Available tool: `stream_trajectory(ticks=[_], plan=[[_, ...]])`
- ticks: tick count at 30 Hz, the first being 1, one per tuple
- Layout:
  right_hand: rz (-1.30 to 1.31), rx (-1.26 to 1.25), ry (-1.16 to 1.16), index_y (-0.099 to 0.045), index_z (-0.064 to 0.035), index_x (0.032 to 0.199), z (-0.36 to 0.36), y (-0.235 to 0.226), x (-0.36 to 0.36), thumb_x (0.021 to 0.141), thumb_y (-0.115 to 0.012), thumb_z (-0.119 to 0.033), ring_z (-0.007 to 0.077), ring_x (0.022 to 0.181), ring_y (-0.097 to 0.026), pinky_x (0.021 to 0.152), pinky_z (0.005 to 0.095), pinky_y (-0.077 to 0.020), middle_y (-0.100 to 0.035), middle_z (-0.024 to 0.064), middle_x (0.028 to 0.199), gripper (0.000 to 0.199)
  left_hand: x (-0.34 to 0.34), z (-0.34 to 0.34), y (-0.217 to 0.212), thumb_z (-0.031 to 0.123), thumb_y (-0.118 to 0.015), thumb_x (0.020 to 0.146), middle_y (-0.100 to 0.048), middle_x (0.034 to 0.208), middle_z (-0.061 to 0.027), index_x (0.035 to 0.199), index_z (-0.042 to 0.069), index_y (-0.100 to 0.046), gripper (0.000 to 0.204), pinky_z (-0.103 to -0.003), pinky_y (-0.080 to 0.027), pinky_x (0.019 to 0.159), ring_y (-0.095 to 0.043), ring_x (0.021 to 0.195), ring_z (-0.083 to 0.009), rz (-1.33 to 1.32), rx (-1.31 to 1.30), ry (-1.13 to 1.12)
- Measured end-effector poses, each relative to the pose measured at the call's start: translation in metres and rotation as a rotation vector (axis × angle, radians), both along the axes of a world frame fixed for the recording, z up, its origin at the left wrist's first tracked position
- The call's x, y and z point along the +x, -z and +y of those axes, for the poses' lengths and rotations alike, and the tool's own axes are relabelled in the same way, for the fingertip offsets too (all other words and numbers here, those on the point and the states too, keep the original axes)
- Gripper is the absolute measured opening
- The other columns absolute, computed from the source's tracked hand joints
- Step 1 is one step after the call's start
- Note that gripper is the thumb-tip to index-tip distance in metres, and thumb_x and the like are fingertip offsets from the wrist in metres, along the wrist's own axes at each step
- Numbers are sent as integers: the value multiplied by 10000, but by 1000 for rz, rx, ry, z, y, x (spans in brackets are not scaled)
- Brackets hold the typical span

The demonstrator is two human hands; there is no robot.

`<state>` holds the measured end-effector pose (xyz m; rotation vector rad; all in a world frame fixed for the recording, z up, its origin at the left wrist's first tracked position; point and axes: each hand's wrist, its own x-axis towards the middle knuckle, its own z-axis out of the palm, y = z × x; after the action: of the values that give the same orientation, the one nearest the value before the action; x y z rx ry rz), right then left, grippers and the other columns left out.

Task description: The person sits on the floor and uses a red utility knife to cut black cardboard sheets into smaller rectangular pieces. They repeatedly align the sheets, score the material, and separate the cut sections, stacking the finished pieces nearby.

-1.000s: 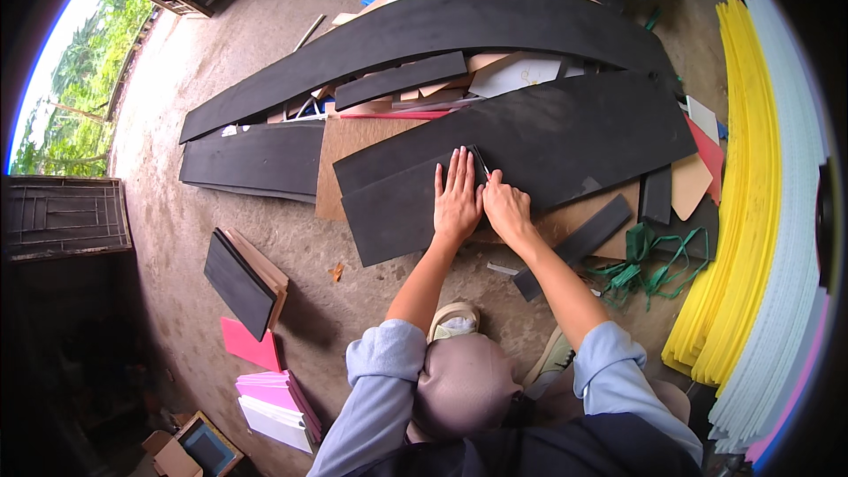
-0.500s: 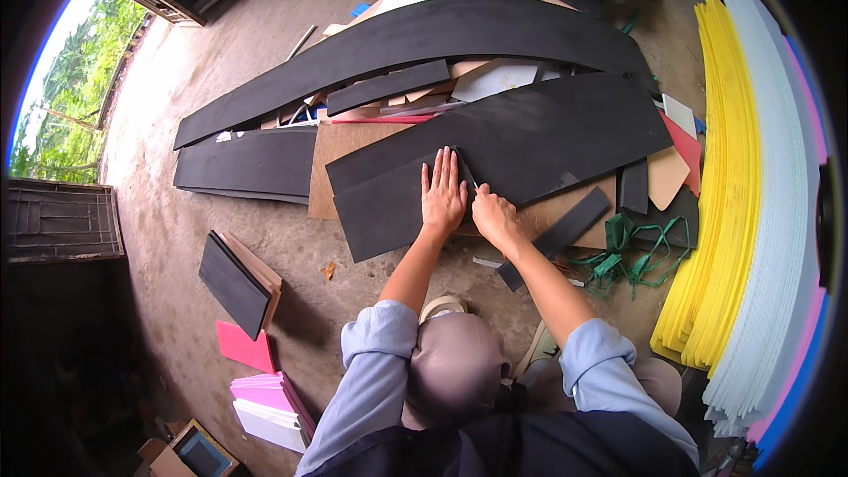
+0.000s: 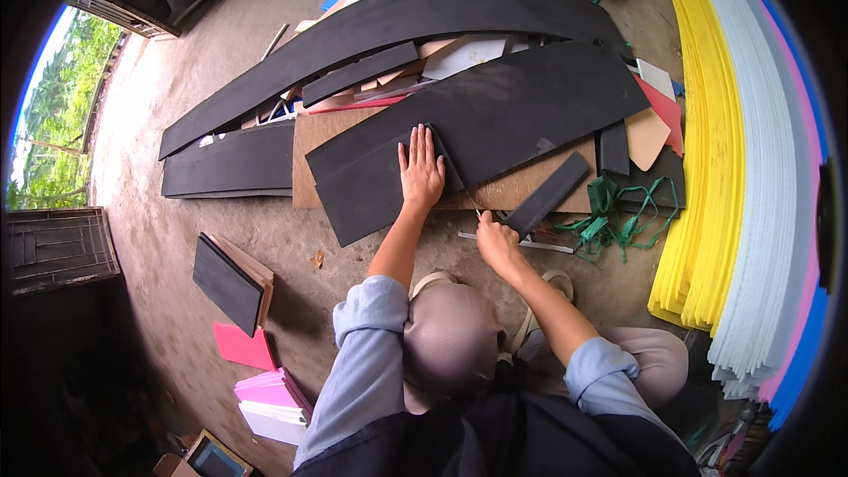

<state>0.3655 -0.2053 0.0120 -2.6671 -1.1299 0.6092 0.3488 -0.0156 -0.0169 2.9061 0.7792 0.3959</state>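
Observation:
My left hand [image 3: 422, 175] lies flat, fingers stretched, on a smaller black panel [image 3: 358, 194]. That panel rests on the left end of a large black foam-like sheet [image 3: 539, 93]. My right hand [image 3: 499, 246] is closed around a thin-bladed knife [image 3: 475, 204], its handle mostly hidden in the fist. The blade points up and away from me, close to the sheet's near edge at the panel's right side. Beneath the sheet, a brown board [image 3: 305, 159] shows.
A long curved black sheet [image 3: 424, 13] and mixed offcuts lie behind. A loose black strip [image 3: 549, 194] and green ties [image 3: 605, 216] are at right, near stacked yellow sheets [image 3: 707, 168]. Small black blocks [image 3: 228, 283] and pink pieces [image 3: 243, 346] stand at left.
My right hand has drawn the knife back toward me, from the middle of the sheet to its near edge. The left hand stays flat on the panel. The whole view has shifted slightly.

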Motion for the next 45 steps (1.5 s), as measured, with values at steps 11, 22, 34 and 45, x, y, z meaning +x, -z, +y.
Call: stream_trajectory(ticks=[11, 22, 34, 45], plan=[[490, -115, 11, -480, -6, 907, 26, -62, 55, 883, -393, -269, 375, 693, -619, 642, 441, -490, -619, 199, 713, 279, -12, 11, 0, 261, -525, 806, -340, 1309, -125, 1262, 8, -327, 558, -436, -153, 1061, -247, 1283, -277, -180, -136, -8], [178, 509, 357, -425, -10, 840, 110, 41, 101, 859, -541, -252, 264, 459, -570, 429, 354, -442, -550, 135, 548, 269, -44, -1, -28, 513, -655, 642, -182, 1434, -106, 1373, 31, -174, 999, -520, -50, 1060, -132, 1336, -257, 205, -173, 177], [906, 653, 611, -424, -26, 791, 104, 21, 126, 816, -613, -193, 108, 375, -483, 350, 255, -398, -478, 34, 526, 253, -34, 26, -15, 509, -645, 661, -247, 1411, -109, 1347, 25, -252, 927, -442, -143, 1069, -181, 1324, -260, 134, -126, 197], [936, 657, 587, -428, -35, 769, 103, 20, 130, 813, -609, -162, 106, 362, -472, 337, 254, -382, -460, 23, 507, 226, -22, 49, -17, 451, -691, 643, -261, 1405, -113, 1344, 24, -261, 926, -418, -177, 1069, -193, 1319, -264, 121, -99, 226]])
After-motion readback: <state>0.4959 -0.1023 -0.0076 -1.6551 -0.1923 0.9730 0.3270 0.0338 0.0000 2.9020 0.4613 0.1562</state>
